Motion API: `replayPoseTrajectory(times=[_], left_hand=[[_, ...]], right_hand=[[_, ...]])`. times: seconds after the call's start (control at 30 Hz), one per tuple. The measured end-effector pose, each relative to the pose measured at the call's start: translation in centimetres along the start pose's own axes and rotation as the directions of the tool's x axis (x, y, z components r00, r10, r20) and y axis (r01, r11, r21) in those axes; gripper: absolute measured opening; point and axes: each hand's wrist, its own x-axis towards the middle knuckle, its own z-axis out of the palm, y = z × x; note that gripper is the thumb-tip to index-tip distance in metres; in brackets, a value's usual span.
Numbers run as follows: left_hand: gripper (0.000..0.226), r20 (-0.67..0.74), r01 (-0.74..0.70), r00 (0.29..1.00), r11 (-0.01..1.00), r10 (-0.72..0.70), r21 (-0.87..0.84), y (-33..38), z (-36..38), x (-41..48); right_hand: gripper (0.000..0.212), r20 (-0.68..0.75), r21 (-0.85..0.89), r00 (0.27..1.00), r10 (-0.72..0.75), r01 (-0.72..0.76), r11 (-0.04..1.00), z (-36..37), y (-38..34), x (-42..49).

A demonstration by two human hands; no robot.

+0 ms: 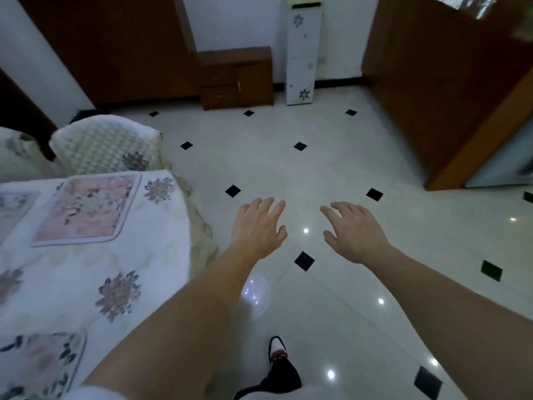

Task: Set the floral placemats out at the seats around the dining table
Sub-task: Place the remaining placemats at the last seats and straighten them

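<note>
White tiled floor (pixel 331 168) with black diamonds lies under my outstretched arms. Both my left hand (pixel 259 226) and right hand (pixel 356 232) are spread open, holding nothing. Off to my left, a pink placemat (pixel 86 209) lies flat on the table (pixel 95 269), another (pixel 40 362) nearer me.

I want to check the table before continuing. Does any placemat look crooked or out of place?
Yes, slightly. The pink floral placemat near the white quilted chair back lies rotated, its edges not square with the table edge. Two more placemats at the left border are cut off. Both hands are empty, over the floor.
</note>
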Motion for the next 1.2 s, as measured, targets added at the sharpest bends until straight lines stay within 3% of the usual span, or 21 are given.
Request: replayPoseTrajectory(times=[0.2,0.73,1.0,1.2], left_hand=[[0.058,0.007,0.113,0.994,0.994,-0.113,-0.002,-9.0,0.0,7.9],[0.061,-0.077,0.246,0.966,0.969,-0.248,-0.028,-22.6,0.4,32.1],[0.06,-0.092,0.401,0.91,0.915,-0.404,-0.047,-31.6,-0.1,48.1],[0.06,-0.116,0.476,0.871,0.879,-0.477,-0.042,-38.0,-0.8,53.8]], right_hand=[[0.058,-0.014,-0.009,0.997,-0.076,0.076,0.997,-2.0,-1.7,13.1],[0.059,-0.121,0.08,0.97,-0.209,0.219,0.972,-2.6,-1.3,45.5],[0.057,-0.164,0.147,0.935,-0.314,0.338,0.93,-4.2,0.0,65.4],[0.057,-0.18,0.13,0.884,-0.431,0.455,0.881,-5.4,-2.8,76.9]])
